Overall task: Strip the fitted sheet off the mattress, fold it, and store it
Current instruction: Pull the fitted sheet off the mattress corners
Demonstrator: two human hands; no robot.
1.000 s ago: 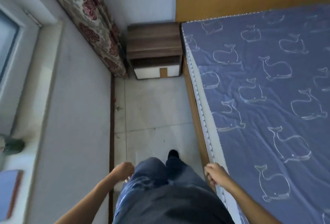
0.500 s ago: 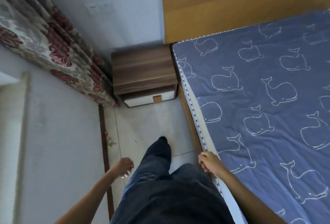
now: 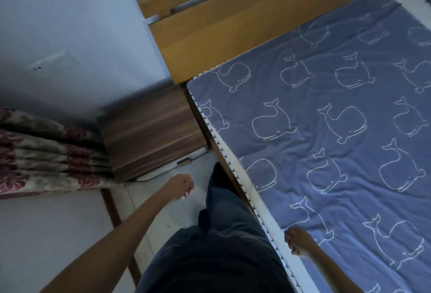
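- Standing beside the bed [image 3: 224, 152], a person in dark trousers [image 3: 221, 246] faces the wooden headboard [image 3: 221, 36], one dark-socked foot [image 3: 219, 173] forward on the pale tiled floor [image 3: 163, 213] close to the bed's side.
- Over the top of the bed lies the fitted sheet [image 3: 326, 152], blue with white whale outlines, spread flat with soft wrinkles and reaching up to the headboard.
- Along the near side of the bed, a white band of the mattress [image 3: 248, 184] shows beside the blue cloth, trimmed with a row of small dark crosses.
- The right hand [image 3: 298, 241] sits at that near edge, low on the bed's side, right where the blue cloth meets the white band. Its fingers are curled under; I cannot tell whether they pinch the sheet or only rest against it.
- The left hand [image 3: 180, 185] hangs away from the bed, over the floor, with fingers loosely curled and holding nothing.
- A dark wooden nightstand [image 3: 149, 129] stands just beside the bed's head corner, against the wall, with a pale drawer front low down.
- Further from the bed, past the nightstand, a flowered red and cream curtain [image 3: 46, 152] hangs bunched.
- A white wall socket [image 3: 54, 60] is set in the wall above the nightstand, well apart from the bed.
- The whole view is blurred.
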